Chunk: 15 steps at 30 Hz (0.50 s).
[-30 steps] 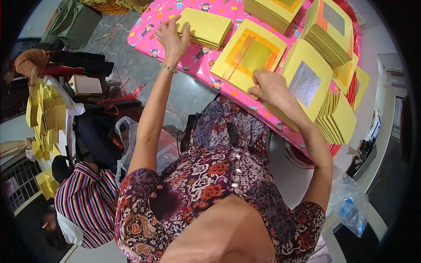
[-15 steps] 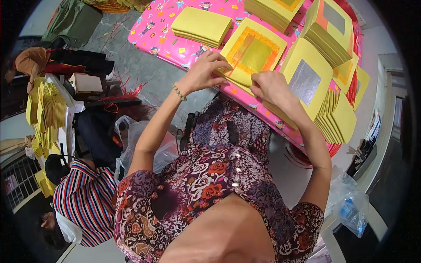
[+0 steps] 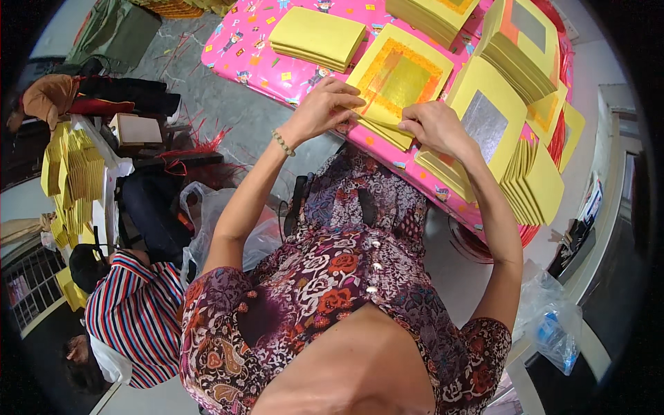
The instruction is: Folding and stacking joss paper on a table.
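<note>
A joss paper sheet (image 3: 403, 84), yellow with an orange border and a gold foil square, lies before me on more yellow paper at the table's near edge. My left hand (image 3: 324, 111) is closed on its near left corner, thumb and fingers at the edge. At the near right corner my right hand (image 3: 437, 126) pinches the same sheet, its near edge raised and bent. Yellow paper layers (image 3: 387, 135) show beneath the raised edge. Just right of my right hand is a stack of silver-foil joss paper (image 3: 482, 128).
A folded yellow stack (image 3: 317, 38) sits on the pink patterned table cover (image 3: 242, 52). Taller joss paper stacks (image 3: 519, 48) stand far right, with fanned folded papers (image 3: 529, 183) nearer. At left, a person in a striped top (image 3: 138, 318) sits near yellow bundles (image 3: 76, 166).
My right hand has moved slightly up and to the right with the sheet's near edge, exposing layers beneath it. My left hand has barely moved.
</note>
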Motion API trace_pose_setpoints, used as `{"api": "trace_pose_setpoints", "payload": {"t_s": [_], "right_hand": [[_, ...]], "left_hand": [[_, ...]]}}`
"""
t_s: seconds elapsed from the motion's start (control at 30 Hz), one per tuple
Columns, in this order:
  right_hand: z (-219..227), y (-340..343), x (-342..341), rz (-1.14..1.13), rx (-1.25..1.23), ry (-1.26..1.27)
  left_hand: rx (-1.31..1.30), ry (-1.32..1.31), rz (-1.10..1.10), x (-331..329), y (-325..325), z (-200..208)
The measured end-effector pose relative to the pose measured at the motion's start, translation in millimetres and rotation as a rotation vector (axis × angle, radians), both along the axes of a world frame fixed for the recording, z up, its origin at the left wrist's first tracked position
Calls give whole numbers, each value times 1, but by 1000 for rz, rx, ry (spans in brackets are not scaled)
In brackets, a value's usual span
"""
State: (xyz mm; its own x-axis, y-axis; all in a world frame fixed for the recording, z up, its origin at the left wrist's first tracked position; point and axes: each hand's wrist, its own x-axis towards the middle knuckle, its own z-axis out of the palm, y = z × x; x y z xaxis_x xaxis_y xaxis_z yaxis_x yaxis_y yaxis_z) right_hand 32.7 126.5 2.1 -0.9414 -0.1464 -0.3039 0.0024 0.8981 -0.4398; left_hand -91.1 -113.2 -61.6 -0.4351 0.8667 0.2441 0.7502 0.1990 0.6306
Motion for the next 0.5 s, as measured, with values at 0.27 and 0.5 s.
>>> {"api": "trace_pose_setpoints", "payload": {"t_s": [0.27, 0.5], "right_hand": [[-5, 1, 2, -34, -26, 19], [-6, 0, 3, -33, -6, 16]], "left_hand": [[-9, 1, -4, -2, 1, 0], [-19, 16, -10, -1, 1, 1]]}}
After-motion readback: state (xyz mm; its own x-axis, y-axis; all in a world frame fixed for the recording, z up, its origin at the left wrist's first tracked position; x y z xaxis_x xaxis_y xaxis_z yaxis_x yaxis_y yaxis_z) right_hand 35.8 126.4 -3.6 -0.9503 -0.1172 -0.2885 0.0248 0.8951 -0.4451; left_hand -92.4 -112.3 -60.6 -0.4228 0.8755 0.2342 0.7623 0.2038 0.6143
